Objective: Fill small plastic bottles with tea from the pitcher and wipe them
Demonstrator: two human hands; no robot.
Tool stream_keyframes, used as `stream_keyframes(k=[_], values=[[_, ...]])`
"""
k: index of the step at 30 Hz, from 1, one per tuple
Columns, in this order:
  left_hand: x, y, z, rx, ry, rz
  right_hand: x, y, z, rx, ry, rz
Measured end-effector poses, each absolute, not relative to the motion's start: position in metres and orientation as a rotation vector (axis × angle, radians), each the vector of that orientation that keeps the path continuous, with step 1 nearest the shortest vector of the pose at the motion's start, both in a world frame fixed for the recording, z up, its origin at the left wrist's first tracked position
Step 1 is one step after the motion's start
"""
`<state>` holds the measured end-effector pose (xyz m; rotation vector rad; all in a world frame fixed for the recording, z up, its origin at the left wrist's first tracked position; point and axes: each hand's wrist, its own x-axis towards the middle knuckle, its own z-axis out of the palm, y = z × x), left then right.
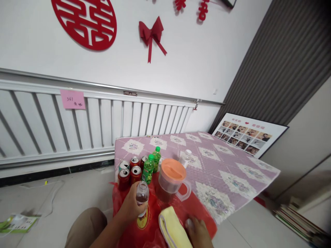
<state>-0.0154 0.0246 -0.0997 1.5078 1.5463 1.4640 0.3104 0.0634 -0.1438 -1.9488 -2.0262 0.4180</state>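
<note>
My left hand (131,204) is wrapped round a clear plastic bottle (142,196) with its mouth uncapped, held upright over the red plastic sheet (152,227). At the lower right, my right hand (200,235) is curled beside a folded yellow cloth (172,225); a small pale shape shows at its fingers, too unclear to name. Past the left hand stand several opened drink cans (136,174) and two green bottles (148,169) with green caps. A clear pitcher (168,186) with an orange lid (175,169) and a handle stands on the red sheet between the hands.
A purple patterned cover (207,165) lies over the surface, with a white-capped bottle (185,157) behind the pitcher. A white radiator (103,119) lines the wall, bearing a pink note (72,99). A photo board (248,134) leans at the right.
</note>
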Motion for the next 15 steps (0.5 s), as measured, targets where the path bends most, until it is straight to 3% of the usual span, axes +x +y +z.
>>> stream_keyframes(k=[8, 11, 15], values=[[-0.017, 0.027, -0.106, 1.519, 1.524, 1.487, 0.284, 0.049, -0.092, -1.494, -1.524, 0.725], [-0.016, 0.027, -0.105, 1.518, 1.516, 1.491, 0.239, 0.042, -0.059, -1.349, -1.543, 0.944], [-0.015, 0.027, -0.104, 1.515, 1.503, 1.511, 0.183, 0.046, -0.019, -1.154, -1.725, 0.948]])
